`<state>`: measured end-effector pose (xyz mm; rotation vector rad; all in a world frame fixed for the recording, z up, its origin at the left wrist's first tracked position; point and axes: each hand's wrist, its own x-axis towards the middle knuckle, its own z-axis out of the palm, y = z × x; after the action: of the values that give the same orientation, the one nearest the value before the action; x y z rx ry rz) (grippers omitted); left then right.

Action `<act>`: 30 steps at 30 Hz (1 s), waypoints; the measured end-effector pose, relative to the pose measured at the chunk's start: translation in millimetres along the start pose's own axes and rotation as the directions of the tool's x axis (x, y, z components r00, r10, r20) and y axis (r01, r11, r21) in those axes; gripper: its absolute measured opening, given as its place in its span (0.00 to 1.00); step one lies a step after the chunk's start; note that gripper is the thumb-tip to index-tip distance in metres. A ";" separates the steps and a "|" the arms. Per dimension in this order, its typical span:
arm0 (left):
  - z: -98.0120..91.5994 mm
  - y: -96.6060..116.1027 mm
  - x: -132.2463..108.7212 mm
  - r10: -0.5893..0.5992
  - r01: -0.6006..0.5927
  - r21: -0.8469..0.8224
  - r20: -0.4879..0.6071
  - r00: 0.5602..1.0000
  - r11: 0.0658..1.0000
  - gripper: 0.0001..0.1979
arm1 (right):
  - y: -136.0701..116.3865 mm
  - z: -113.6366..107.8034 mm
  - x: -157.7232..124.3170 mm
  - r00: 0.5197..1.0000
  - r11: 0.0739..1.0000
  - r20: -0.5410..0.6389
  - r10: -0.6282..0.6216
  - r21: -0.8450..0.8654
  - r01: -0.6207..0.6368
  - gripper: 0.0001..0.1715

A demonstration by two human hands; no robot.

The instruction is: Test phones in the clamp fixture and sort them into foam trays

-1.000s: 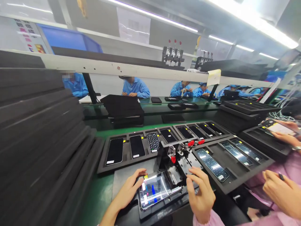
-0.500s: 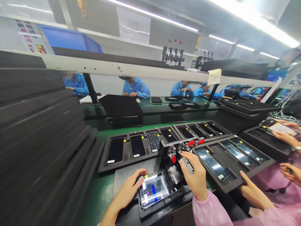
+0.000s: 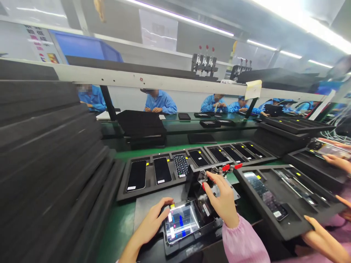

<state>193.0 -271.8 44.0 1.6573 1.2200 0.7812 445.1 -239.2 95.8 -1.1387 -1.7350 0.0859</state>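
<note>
The lit phone lies in the black fixture, the left hand loosely spread at its edge. The right hand is at the red-tipped clamp, its grip unclear; working that clamp seems the step, and the next move likely calls for steady lever pressure.

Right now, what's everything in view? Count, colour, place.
Clamp fixture: one, black, centre
Clamp handles: three visible, red, on the fixture
Lit phone: one, whitish and blue, fixture
Far trays: two, black, behind the fixture
Dark phones: eight, mostly black, far trays
Tilted tray: one, black, right
Other phones: three, dark, tilted tray
Co-worker's hands: several, pink-sleeved, right edge
Stacked slabs: many, black, left
Box: one, blue, upper left
People: at least five, blue clothing, opposite
Left hand: one, bare, at the lit phone
Right hand: one, pink-sleeved, at a clamp handle
</note>
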 end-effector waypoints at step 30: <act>-0.1 4.5 -2.4 0.028 -0.028 0.020 -0.017 0.999 0.999 0.15 | -14.2 0.9 1.7 1.000 0.997 0.012 0.012 -0.074 -0.011 0.19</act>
<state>193.8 -274.6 48.3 1.6902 1.2224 0.8048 435.2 -245.5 104.1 -1.2043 -1.7551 0.0360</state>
